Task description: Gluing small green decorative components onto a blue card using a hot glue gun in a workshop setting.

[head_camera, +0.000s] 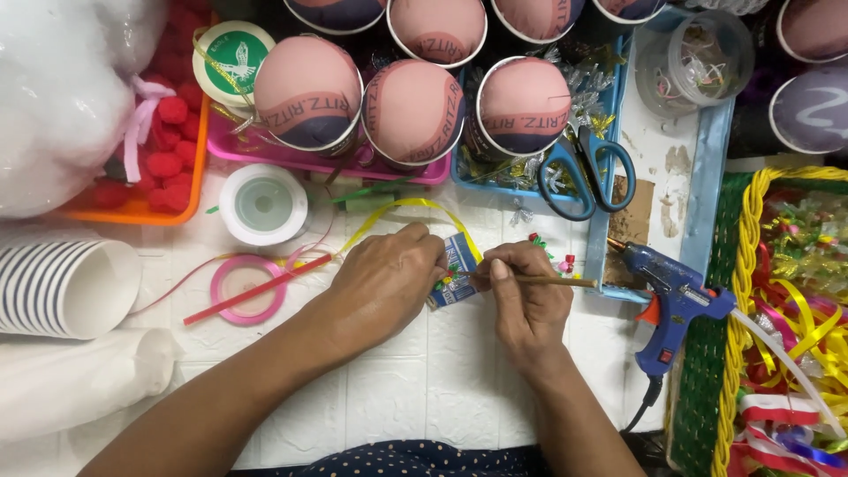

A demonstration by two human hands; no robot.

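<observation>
Blue-and-white paper piece (455, 269), small and printed, lies just below the middle of the frame on my white, brick-patterned tabletop (415, 380), pinched between both my hands. My left hand (384, 283) is curled over its left edge, fingers closed down on it, with a yellow ribbon (415, 206) arching just above my knuckles. My right hand (526, 300) touches the piece's right side and grips a thin brown stick (552, 282), which points right, toward the blue glue gun (673, 305) lying near the right of the frame.

Left of my hands sit a pink tape ring (247, 290) with a red strip (256, 290) across it, and above them a white spool (262, 204). A stack of paper cups (66, 284) lies on its side at the left edge. Along the top, cups with pink balloon covers (412, 110) stand in pink and blue trays, with blue-handled scissors (583, 172) beside them. An orange tray of red pompoms (172, 150) and white stuffing (66, 88) fill the upper left. At the right edge, a green-and-yellow basket (738, 336) holds bright ribbons. I cannot see the room beyond the table.
</observation>
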